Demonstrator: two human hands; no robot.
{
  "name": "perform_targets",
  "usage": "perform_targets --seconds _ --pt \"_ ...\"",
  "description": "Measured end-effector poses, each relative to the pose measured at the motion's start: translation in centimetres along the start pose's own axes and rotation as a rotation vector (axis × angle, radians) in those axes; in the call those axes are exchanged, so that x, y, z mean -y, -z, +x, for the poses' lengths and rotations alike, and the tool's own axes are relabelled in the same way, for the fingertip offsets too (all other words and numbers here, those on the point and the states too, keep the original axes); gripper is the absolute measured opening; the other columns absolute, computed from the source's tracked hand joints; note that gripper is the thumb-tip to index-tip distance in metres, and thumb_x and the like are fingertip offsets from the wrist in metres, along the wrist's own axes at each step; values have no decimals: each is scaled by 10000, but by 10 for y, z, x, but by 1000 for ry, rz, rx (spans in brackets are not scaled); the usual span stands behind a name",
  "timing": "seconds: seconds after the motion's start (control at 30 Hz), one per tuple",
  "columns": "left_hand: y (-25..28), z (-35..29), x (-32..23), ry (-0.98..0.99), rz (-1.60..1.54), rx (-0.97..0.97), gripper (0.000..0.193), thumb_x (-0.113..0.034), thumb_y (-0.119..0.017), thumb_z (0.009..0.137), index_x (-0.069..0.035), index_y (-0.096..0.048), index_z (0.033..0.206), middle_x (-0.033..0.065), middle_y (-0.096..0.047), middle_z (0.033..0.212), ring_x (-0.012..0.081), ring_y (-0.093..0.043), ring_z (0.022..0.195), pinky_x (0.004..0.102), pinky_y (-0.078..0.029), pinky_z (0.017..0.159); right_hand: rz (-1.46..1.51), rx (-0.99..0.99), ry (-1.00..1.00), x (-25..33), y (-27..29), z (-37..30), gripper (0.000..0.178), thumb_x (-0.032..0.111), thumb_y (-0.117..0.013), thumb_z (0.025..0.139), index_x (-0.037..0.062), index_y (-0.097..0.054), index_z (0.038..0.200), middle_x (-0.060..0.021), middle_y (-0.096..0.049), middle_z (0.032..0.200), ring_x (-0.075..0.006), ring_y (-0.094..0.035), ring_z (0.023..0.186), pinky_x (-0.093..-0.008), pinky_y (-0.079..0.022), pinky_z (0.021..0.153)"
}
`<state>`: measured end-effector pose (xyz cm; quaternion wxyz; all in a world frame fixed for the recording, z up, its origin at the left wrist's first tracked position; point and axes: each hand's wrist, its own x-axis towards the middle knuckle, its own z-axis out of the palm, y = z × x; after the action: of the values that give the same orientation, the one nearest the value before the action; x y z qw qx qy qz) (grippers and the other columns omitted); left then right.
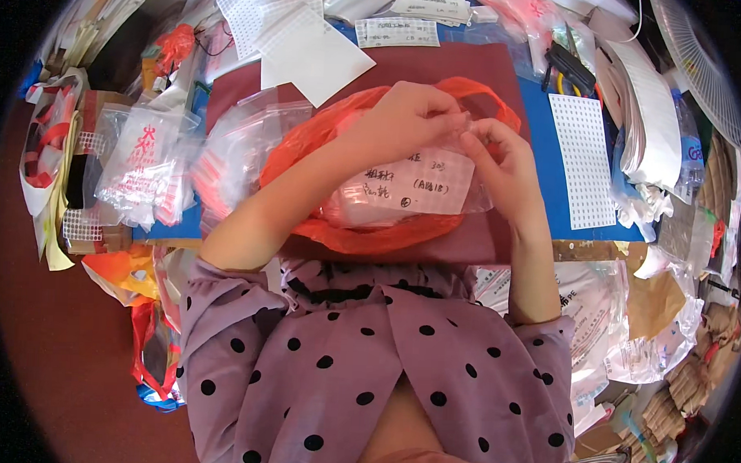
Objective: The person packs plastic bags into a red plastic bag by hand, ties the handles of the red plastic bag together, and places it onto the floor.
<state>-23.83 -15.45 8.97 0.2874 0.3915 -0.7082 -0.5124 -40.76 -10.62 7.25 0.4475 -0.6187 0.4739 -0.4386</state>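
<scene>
A red plastic carrier bag point(419, 236) lies spread on the dark red board point(494, 89) in front of me. Over it is a clear plastic bag point(479, 198) bearing a white handwritten label point(437, 185). At that clear bag's upper edge, my left hand point(419, 112) is closed with its fingertips in a pinch. My right hand point(505, 161) meets it there, thumb and fingers also pinching the edge. Left of the carrier bag, a pile of clear zip bags point(243, 149) with red edges rests on the board.
White sheets point(315, 58) overlap at the board's far left. To the right are a dotted sheet point(583, 161), a black-handled tool point(570, 69), a stack of paper point(656, 119) and a water bottle point(690, 149). Printed plastic bags point(144, 162) sit at the left.
</scene>
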Motion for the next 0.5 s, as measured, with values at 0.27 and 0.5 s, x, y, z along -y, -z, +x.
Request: perform_targets --seconds 0.27,0.5 --pt "7 -12 -25 -174 208 -161 179 -154 -576 754 20 -598 790 113 -538 618 118 -478 547 285 -400 511 132 159 -119 19 11 8 131 126 -571 820 5 -593 864 21 -582 750 -29 -496 680 -184 -403 593" --pt "10 -19 -30 21 87 -135 212 -169 -580 767 37 -556 722 77 -516 585 109 -438 530 267 -372 499 295 200 -169 24 2 12 113 122 -581 815 20 -597 862 32 -578 734 -15 -497 647 -167 -387 562"
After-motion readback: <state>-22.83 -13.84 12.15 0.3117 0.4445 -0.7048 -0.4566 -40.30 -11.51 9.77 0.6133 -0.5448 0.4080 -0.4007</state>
